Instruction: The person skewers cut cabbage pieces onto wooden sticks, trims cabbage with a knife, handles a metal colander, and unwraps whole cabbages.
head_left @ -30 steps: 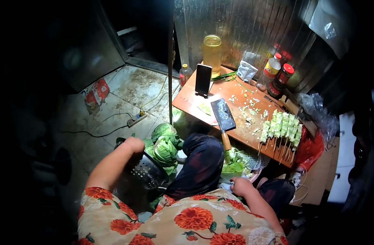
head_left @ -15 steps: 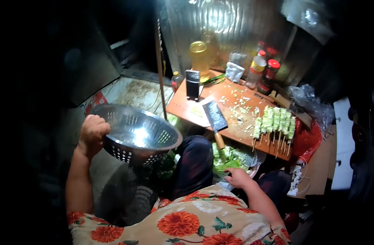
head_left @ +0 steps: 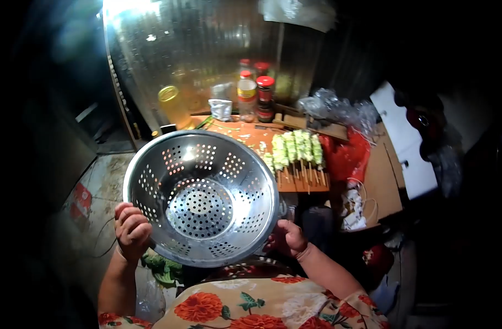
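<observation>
A steel colander (head_left: 199, 200), its inside facing me, is raised in front of my body and hides much of the board. My left hand (head_left: 132, 230) grips its rim at the lower left, fingers curled over the edge. At the lower right rim is my right hand (head_left: 288, 237), its fingers closed by the edge and partly hidden. Behind the colander, several skewers of green leaves (head_left: 297, 149) lie on the orange board (head_left: 311, 185). Leafy greens (head_left: 164, 268) show beneath the colander at the lower left.
Along the back of the board stand a yellowish jar (head_left: 175, 107), a foil packet (head_left: 221, 109), a red-capped bottle (head_left: 246, 97) and a red-lidded jar (head_left: 265, 92). At the right are a red bag (head_left: 347, 156), clear plastic (head_left: 339, 107) and cardboard (head_left: 384, 189).
The colander has come up from the left floor to in front of me, in my left hand. My right hand has moved from the cut leaves to its rim. The view has swung right.
</observation>
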Demonstrator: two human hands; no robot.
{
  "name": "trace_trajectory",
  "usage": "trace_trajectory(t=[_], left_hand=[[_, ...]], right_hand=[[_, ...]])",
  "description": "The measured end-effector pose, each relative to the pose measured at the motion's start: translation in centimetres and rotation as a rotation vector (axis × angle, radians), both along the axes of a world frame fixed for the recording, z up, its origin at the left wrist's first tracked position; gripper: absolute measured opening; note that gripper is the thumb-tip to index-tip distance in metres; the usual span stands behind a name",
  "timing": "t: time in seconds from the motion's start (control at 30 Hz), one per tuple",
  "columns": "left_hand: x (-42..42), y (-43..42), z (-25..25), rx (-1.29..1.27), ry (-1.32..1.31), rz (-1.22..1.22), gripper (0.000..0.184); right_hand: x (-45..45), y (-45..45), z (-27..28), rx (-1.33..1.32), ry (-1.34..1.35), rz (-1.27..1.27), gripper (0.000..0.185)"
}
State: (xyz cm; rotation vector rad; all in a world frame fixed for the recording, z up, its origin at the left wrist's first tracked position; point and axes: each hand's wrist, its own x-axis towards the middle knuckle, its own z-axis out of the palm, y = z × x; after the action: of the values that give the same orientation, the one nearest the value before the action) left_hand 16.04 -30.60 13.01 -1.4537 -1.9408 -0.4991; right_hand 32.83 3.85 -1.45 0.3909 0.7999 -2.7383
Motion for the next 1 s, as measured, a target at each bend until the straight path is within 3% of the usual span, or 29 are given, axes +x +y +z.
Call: trace_trajectory(t=[0.2, 0.27, 0.33, 0.4, 0.47, 0.53, 0.6, 0.63, 0.67, 0.73, 0.8, 0.87, 0.93, 1.0], left_hand=[[0.7, 1.2, -1.0, -0.038, -0.057, -0.026, 0.015], [1.0, 1.4, -0.7, -0.044, -0.065, -0.04, 0.014], [1.0, 1.5, -0.8, -0.06, -0.057, -0.007, 0.014], [1.3, 1.9, -0.8, -0.053, -0.037, -0.001, 0.015], [1.5, 1.8, -0.3, -0.116, -0.056, -0.053, 0.015], [1.9, 2.5, 0.3, -0.046, 0.014, 0.117, 0.011], [2.0, 2.5, 0.0, 0.042, 0.009, 0.36, 0.024], [1.9, 2.4, -0.1, 0.077, -0.119, 0.477, 0.047], [1.5, 2.7, 0.1, 0.131, -0.194, 0.435, 0.06], [0.0, 2.6, -1.6, 0.28, -0.379, 0.329, 0.07], [-0.8, 2.4, -3.7, 0.264, -0.559, 0.241, 0.069], [0.7, 3.5, -4.3, 0.218, -0.764, 0.312, 0.06], [1.6, 4.0, -5.9, 0.095, -0.768, 0.22, 0.057], [1.9, 4.6, -7.9, -0.065, -0.646, 0.264, 0.054]], right_hand=[[1.8, -0.2, 0.7, 0.005, -0.089, -0.078, 0.045], [1.5, 0.1, -0.4, 0.079, -0.046, -0.023, 0.056], [0.9, -0.2, 2.8, 0.267, -0.227, -0.011, 0.039], [0.5, -1.0, 1.5, 0.349, -0.09, -0.113, 0.032], [0.2, -1.6, 1.0, 0.391, -0.147, -0.16, 0.029], [0.3, -1.6, 0.4, 0.425, -0.14, -0.194, 0.03], [0.9, -1.4, 0.7, 0.479, -0.144, -0.219, 0.029], [1.2, -1.2, 1.2, 0.399, -0.135, -0.242, 0.021], [1.3, -1.0, 2.0, 0.397, -0.138, -0.256, 0.021], [1.5, -0.1, 3.5, 0.317, -0.126, -0.352, 0.02], [1.5, 1.8, 3.6, 0.311, -0.09, -0.462, 0.016], [1.6, 4.3, 4.3, 0.272, -0.117, -0.605, 0.014], [2.4, 7.0, 5.2, 0.263, -0.212, -0.76, 0.012], [3.6, 9.6, 5.1, 0.187, -0.034, -0.844, 0.011]])
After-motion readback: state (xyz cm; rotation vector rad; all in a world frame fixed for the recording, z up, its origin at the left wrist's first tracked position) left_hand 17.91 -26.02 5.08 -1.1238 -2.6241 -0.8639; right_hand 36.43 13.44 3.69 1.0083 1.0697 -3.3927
